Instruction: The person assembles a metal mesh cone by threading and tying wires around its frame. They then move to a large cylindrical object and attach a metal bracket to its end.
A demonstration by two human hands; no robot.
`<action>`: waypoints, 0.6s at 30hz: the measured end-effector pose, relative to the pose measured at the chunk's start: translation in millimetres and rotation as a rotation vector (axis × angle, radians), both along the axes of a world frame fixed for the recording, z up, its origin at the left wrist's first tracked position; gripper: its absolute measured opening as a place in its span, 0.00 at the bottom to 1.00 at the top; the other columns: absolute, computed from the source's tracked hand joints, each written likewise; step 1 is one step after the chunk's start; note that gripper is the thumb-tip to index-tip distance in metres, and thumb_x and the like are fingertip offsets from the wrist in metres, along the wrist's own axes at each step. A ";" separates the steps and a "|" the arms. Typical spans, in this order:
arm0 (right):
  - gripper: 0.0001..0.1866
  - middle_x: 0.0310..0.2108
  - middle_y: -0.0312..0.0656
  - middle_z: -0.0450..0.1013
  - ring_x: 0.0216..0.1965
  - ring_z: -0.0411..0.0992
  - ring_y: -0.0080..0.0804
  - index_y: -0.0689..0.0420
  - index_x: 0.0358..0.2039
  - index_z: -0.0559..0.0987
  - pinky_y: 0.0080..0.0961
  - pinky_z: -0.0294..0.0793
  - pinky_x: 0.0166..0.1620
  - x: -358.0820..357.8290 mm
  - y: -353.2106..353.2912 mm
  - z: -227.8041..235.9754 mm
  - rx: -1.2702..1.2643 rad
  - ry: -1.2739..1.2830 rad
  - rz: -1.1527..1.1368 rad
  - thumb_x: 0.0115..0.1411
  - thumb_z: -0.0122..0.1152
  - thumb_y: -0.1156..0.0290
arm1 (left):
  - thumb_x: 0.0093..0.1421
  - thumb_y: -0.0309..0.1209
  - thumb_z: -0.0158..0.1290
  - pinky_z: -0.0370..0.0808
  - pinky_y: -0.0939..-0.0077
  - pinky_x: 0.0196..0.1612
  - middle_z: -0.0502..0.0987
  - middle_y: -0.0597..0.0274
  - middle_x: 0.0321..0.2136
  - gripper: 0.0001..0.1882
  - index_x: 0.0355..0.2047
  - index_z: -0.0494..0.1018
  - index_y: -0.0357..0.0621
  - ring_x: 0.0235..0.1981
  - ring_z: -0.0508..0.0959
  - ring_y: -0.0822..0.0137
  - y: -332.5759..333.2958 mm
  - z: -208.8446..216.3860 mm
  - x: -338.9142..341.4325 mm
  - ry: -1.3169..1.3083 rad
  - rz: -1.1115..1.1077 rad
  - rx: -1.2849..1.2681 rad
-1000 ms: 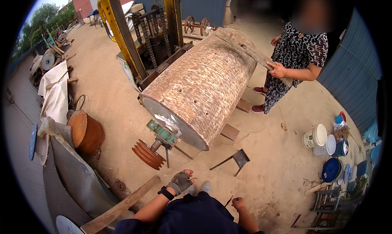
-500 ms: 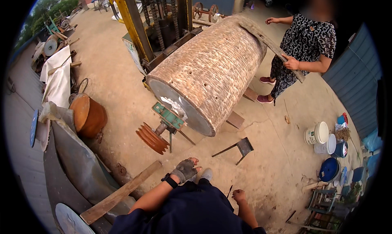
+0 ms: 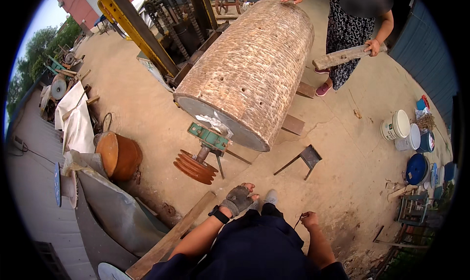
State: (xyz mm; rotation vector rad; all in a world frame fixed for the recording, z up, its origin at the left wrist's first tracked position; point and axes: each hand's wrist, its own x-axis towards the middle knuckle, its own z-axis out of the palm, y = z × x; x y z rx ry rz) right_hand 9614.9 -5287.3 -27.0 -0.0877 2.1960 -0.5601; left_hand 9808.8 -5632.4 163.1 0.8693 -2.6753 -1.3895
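Observation:
My left hand [image 3: 239,200], in a grey fingerless glove, hangs in front of me with nothing in it, its fingers loosely bent and apart. My right hand [image 3: 309,220] is bare and pinches a thin dark stick-like piece [image 3: 297,222]; its kind is too small to make out. Beyond my hands lies a large roller [image 3: 254,65] with a rough brown and whitish surface. At its near end are a green bearing housing [image 3: 209,135] and a rust-red grooved pulley [image 3: 195,168]. Neither hand touches the roller. A small dark metal stand [image 3: 310,157] is on the ground to its right.
Across the roller, a co-worker [image 3: 350,25] rests one hand on it and holds a wooden plank [image 3: 342,58]. A yellow lift mast [image 3: 134,28] rises behind. Another plank [image 3: 171,233] lies by my left arm, near an orange-brown drum [image 3: 120,155]. Buckets [image 3: 395,125] stand right.
The co-worker's plank has come down off the roller and is held beside it; the other hand now lies on the roller. My view has shifted; both my hands stay low.

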 end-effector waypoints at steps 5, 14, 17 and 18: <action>0.07 0.18 0.44 0.75 0.17 0.75 0.30 0.65 0.28 0.79 0.26 0.75 0.22 7.9 -5.7 -25.6 -0.094 0.098 -0.052 0.52 0.61 0.73 | 0.56 0.40 0.58 0.74 0.67 0.43 0.76 0.52 0.38 0.22 0.45 0.68 0.40 0.39 0.78 0.58 7.6 -22.7 -2.1 -0.013 -0.029 -0.051; 0.11 0.30 0.50 0.78 0.36 0.76 0.47 0.57 0.28 0.82 0.39 0.75 0.43 17.0 -16.6 9.1 0.035 0.257 0.169 0.50 0.59 0.64 | 0.54 0.41 0.59 0.74 0.63 0.42 0.76 0.49 0.38 0.23 0.46 0.68 0.41 0.40 0.77 0.54 18.0 -41.3 1.6 -0.029 -0.108 -0.034; 0.11 0.30 0.52 0.77 0.37 0.76 0.49 0.59 0.31 0.80 0.38 0.75 0.43 13.6 -33.5 30.2 0.010 0.231 0.128 0.51 0.57 0.66 | 0.54 0.40 0.59 0.74 0.63 0.42 0.76 0.50 0.39 0.23 0.46 0.68 0.41 0.40 0.77 0.53 15.0 -30.1 -5.7 -0.058 -0.128 -0.031; 0.11 0.31 0.52 0.77 0.37 0.76 0.49 0.60 0.31 0.80 0.38 0.75 0.43 14.5 -33.6 31.8 -0.003 0.214 0.102 0.51 0.57 0.66 | 0.54 0.40 0.59 0.74 0.62 0.42 0.76 0.50 0.39 0.23 0.46 0.69 0.41 0.40 0.77 0.53 16.0 -25.7 -6.9 -0.052 -0.137 -0.024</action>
